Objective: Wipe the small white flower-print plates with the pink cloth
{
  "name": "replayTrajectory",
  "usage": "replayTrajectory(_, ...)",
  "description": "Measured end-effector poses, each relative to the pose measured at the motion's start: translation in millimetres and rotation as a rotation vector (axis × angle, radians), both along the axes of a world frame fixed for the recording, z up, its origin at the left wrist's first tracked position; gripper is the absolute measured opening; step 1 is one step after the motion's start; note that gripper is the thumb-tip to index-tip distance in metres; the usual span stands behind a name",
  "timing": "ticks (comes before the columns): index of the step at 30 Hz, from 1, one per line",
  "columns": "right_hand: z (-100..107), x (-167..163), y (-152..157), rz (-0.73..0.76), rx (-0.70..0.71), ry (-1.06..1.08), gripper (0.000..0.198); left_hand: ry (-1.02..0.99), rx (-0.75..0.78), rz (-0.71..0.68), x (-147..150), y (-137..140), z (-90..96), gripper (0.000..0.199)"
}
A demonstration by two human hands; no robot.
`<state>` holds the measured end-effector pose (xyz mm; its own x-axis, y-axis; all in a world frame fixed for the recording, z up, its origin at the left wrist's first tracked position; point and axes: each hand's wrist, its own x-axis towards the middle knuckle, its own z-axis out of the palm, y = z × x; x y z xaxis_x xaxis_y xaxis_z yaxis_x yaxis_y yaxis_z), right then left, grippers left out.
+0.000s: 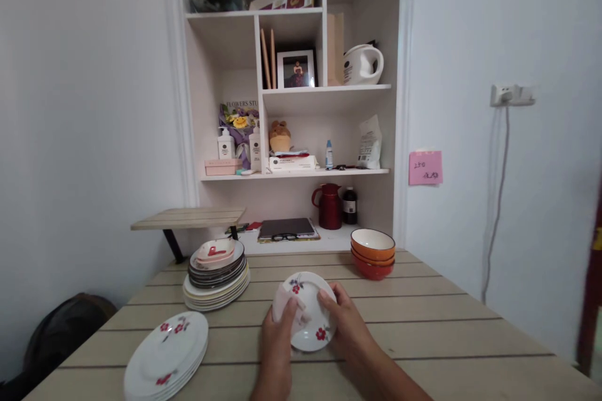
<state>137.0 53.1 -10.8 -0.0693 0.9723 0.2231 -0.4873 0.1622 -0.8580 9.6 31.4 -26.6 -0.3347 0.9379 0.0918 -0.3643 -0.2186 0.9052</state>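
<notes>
Above the near part of the table I hold a small white plate (314,297) with red flowers, tilted so its face is toward me. My right hand (347,318) grips its right side, thumb on the face and fingers behind. A pale tissue (284,308) is in my left hand (279,341), pressed between the thumb and fingers at the plate's left rim; part of it lies over the plate face. Left of my hands sits a stack of larger white flowered plates (155,357).
Farther back stand a mixed stack of plates (216,294) topped by a square pink dish (215,252), and a stack of orange and red bowls (373,257). A small raised shelf (188,218) overhangs the back left. Behind are a laptop (286,227) and red jug (330,207).
</notes>
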Motion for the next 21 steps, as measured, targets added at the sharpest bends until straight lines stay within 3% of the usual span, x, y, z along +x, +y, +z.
replayTrajectory(5,13,19,-1,-0.012,0.162,-0.253,0.058,0.032,0.0,-0.085,1,-6,1.4,0.055)
replayTrajectory(8,18,24,-3,0.029,0.239,-0.354,0.042,0.047,0.014,-0.111,4,-6,2.6,0.055)
replayTrajectory(13,20,30,1,0.129,0.202,-0.443,0.031,0.125,0.019,-0.11,4,2,2.0,0.055)
replayTrajectory(18,15,27,2,-0.043,0.192,-0.493,0.026,0.146,0.049,-0.129,7,5,1.2,0.05)
replayTrajectory(21,10,22,0,-0.048,0.143,-0.403,0.027,0.098,0.027,-0.122,9,4,3.0,0.049)
